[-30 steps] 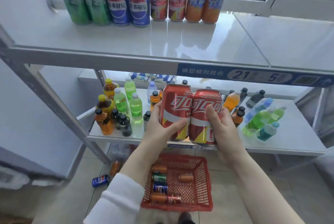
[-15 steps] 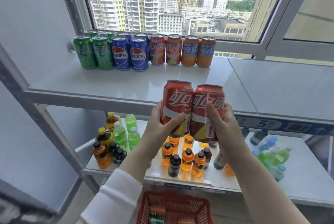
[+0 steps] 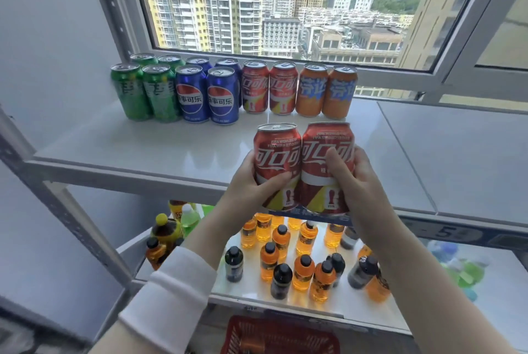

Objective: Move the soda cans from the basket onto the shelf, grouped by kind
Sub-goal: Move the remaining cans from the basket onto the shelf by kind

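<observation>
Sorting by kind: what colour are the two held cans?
Red held cans, clearest in the head view.

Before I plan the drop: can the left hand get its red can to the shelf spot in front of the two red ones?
Probably yes: the shelf before the red pair is bare, and the left hand has its can raised there.

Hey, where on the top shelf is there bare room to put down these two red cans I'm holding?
The top shelf is bare in front of the standing red cans and orange cans, right behind your left hand and right hand. The whole right stretch past the orange cans is bare too. The back left is crowded: green cans and blue cans stand two deep.
</observation>
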{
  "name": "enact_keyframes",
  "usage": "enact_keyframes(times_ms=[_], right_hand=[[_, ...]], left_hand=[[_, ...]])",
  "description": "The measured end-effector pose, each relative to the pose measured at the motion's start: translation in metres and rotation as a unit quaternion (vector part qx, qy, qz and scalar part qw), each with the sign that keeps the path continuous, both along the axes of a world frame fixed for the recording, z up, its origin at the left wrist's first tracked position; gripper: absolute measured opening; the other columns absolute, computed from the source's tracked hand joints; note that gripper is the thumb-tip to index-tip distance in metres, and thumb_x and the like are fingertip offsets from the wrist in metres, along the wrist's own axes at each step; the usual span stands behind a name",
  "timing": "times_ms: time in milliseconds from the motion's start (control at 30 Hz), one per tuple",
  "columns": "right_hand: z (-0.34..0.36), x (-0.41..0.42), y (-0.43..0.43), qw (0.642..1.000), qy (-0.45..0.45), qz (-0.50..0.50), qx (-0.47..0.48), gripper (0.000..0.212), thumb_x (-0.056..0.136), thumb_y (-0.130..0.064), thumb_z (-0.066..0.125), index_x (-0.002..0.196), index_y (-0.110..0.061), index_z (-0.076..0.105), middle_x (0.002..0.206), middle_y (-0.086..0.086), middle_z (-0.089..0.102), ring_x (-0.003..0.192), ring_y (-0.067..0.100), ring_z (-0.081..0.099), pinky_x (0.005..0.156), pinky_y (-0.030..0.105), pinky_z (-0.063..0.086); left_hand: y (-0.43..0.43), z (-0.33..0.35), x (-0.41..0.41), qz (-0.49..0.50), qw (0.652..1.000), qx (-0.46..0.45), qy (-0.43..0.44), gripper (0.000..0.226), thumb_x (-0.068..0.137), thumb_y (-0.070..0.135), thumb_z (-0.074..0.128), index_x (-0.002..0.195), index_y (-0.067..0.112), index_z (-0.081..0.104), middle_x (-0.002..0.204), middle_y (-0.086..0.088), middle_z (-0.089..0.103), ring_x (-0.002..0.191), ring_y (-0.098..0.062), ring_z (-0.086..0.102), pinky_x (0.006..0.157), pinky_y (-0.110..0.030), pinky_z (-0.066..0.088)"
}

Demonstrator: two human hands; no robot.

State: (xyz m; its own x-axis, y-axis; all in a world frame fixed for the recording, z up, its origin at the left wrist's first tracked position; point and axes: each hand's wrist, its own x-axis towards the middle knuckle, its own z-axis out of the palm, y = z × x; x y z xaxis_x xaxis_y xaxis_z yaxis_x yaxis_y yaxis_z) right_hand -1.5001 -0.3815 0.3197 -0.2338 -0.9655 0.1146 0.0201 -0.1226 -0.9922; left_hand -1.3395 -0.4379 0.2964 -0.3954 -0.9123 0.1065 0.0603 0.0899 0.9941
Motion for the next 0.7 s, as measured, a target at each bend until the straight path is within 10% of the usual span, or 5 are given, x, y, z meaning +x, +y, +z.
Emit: enact_keyframes(times_ms=[700], right_hand=[[-0.002,0.004,-0.088,0.994,0.1,-0.03,-0.024,0.078,0.058,-0.03,0.073,0.124,-0.025,0.031,0.118,0.002,0.058,0.108,0.012,0.06,0.081,0.025,0.054]], left_hand=[[-0.115,0.007,0.031,-0.125,0.987,-0.05,-0.086,0.074,0.073,0.024,0.076,0.134,0.025,0.033,0.126,0.004,0.058,0.114,-0.007,0.058,0.095,-0.029,0.048]])
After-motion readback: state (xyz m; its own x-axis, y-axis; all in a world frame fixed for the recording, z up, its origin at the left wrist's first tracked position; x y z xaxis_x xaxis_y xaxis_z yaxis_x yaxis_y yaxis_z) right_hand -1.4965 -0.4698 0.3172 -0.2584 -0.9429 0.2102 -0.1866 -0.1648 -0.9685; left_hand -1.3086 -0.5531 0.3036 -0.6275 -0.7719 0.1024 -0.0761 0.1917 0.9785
